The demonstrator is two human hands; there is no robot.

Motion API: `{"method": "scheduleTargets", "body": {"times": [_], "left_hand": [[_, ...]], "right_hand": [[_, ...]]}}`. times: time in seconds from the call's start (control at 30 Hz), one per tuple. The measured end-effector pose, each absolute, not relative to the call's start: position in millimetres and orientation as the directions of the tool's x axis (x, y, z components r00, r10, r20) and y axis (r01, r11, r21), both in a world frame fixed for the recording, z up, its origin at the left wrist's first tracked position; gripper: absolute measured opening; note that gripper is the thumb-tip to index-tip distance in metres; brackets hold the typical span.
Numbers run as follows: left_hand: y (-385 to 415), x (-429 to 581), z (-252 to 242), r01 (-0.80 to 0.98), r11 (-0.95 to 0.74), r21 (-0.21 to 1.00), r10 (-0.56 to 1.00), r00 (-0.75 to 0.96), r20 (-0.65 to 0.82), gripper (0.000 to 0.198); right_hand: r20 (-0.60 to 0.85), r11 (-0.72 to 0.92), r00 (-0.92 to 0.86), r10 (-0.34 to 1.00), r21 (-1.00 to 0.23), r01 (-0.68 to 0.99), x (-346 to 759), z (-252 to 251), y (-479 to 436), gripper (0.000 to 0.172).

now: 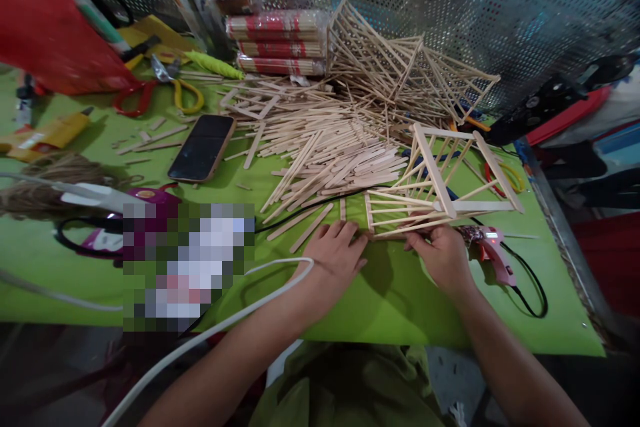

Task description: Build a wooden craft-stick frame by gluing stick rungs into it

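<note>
My left hand lies palm down on the green tabletop with its fingers spread and slightly bent. Its fingertips are close to a loose craft stick and the left end of a small stick frame. That stick frame, built of flat craft sticks and thin round sticks, stands at the right. My right hand pinches its lower front edge between thumb and fingers; the fingertips are partly hidden. Just right of this hand lies a pink glue gun with a black cord.
A large pile of loose sticks covers the middle back. Behind it are packaged stick bundles and a bigger stick structure. A phone, scissors and twine lie left. A white cable crosses my left forearm.
</note>
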State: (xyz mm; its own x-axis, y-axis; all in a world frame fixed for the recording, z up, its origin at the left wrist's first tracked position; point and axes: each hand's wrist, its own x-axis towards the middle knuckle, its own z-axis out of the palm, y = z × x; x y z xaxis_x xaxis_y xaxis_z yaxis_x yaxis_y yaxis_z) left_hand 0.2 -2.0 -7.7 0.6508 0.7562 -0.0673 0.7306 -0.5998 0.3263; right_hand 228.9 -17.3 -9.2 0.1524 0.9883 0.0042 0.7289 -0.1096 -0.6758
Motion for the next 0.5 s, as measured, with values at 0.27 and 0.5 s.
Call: {"method": "scheduleTargets", "body": {"times": [0.27,0.5], "left_hand": [[-2.4,0.6,-5.3,0.732,-0.605,0.314,0.754,0.653,-0.068,0.040],[-2.6,-0.8,-6.7,0.728,-0.607,0.319,0.750,0.657,-0.073,0.040]], "right_hand": [[0.022,-0.095,0.146,0.989,-0.666,0.740,227.5,-7.4,-17.2,0.027],[0.023,-0.086,0.136,0.990,-0.670,0.737,226.8,-5.5,-16.8,0.025]]}}
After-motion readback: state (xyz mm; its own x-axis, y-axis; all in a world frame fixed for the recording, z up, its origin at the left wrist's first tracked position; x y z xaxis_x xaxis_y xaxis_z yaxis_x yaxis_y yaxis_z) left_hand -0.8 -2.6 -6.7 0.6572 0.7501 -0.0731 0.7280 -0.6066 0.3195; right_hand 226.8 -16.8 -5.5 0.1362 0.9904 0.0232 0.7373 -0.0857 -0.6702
